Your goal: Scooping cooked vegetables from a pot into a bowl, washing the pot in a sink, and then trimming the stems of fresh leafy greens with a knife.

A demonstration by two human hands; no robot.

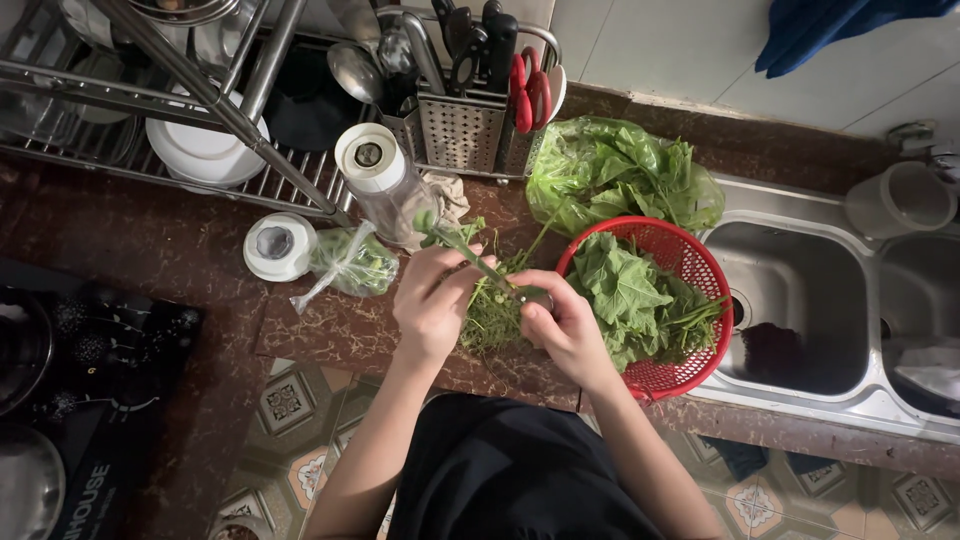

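My left hand grips a long green vegetable stalk that runs from near a plastic jar down to my right hand. My right hand pinches the stalk's lower end, just left of a red plastic basket filled with picked green leaves. Between my hands, on the brown stone counter, lies a small pile of stems and trimmings. Behind the basket sits a clear plastic bag of leafy greens.
A dish rack with plates stands at the back left, a cutlery holder with scissors beside it. Two lidded jars and a small bag of greens are left of my hands. A steel double sink lies right, a stove far left.
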